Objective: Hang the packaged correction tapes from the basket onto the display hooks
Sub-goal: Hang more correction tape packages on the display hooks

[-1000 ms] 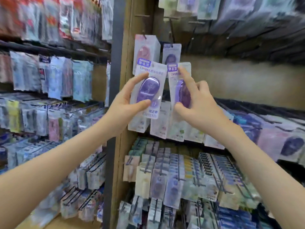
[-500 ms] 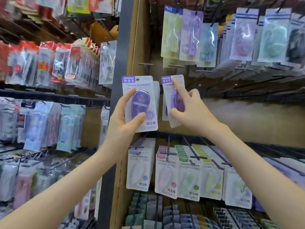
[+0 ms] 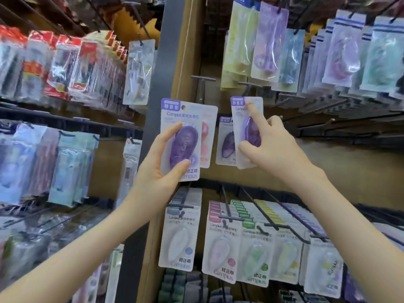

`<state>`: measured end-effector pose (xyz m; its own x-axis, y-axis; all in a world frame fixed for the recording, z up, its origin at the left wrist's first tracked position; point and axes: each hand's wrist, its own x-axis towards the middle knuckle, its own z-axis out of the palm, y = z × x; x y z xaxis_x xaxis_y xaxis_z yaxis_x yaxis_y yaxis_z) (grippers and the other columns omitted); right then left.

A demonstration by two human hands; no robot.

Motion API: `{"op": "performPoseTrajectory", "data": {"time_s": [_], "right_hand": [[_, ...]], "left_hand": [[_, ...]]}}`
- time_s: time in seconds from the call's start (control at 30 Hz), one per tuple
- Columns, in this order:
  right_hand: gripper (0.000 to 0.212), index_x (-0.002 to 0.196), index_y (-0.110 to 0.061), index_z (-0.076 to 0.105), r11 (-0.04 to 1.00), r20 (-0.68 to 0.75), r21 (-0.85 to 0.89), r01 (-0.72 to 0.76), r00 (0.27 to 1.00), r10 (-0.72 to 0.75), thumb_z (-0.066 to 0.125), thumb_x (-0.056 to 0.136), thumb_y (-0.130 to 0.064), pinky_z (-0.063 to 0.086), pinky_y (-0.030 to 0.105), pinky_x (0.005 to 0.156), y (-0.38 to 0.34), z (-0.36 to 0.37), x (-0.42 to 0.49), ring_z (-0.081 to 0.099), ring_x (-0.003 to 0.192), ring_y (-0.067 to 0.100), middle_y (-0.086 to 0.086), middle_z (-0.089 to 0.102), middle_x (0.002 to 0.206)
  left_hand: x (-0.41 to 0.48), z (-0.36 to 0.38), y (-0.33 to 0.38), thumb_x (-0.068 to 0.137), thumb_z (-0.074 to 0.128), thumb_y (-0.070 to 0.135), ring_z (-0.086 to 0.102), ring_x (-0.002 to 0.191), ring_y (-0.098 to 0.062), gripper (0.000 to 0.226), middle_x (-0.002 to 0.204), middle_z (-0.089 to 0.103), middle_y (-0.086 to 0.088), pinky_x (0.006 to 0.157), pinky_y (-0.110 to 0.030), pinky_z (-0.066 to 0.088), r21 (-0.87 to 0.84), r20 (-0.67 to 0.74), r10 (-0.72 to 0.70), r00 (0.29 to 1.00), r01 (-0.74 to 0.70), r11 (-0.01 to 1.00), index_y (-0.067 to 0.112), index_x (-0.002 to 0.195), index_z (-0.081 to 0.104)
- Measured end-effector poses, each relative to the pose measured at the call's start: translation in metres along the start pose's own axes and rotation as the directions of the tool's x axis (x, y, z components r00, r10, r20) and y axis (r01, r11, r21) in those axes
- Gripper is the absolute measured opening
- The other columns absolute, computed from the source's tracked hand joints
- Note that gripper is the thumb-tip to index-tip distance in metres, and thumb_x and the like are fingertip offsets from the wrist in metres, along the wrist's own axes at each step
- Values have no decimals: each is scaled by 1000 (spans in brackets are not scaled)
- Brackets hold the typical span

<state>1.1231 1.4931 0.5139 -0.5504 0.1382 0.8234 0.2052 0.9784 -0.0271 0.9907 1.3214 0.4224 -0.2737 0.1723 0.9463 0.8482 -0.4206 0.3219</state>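
Purple correction-tape blister pack is sitting gripped in left hand; right hand is pinching 2nd purple pack, both raised beneath bare black metal hook. Hanging step; next is likely needing hang-hole aligning onto hook tip.

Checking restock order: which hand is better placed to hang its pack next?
Likely the right hand: the right pack overlaps the hanging purple pack, forefinger at its top. The left hand holds the left pack over a pink pack.
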Motion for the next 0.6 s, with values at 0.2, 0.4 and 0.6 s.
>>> {"op": "performPoseTrajectory", "data": {"time_s": [0.2,0.4,0.6], "right_hand": [[76,148,-50,5,995,-5,-83,49,999,-50,46,84,-47,37,26,56,7,-9,3,49,76,20,-3,32,89],[75,149,-47,6,989,-34,-121,84,995,-89,44,85,-50,36,22,52,14,-9,2,44,68,9,-4,31,90],[69,148,-46,10,993,-62,-107,56,996,-63,46,90,-46,46,34,65,14,13,-6,50,76,25,1,33,99]], "left_hand": [[7,21,1,91,59,2,45,122,11,58,129,46,32,92,-7,42,-54,-28,-41,999,40,998,33,135,39],[19,33,0,91,59,5,46,114,17,58,125,44,34,80,-3,43,-48,15,-98,995,99,994,42,131,38],[25,46,6,90,56,-4,46,108,24,56,121,45,29,76,2,40,-51,19,-48,999,49,998,30,131,38]]}}
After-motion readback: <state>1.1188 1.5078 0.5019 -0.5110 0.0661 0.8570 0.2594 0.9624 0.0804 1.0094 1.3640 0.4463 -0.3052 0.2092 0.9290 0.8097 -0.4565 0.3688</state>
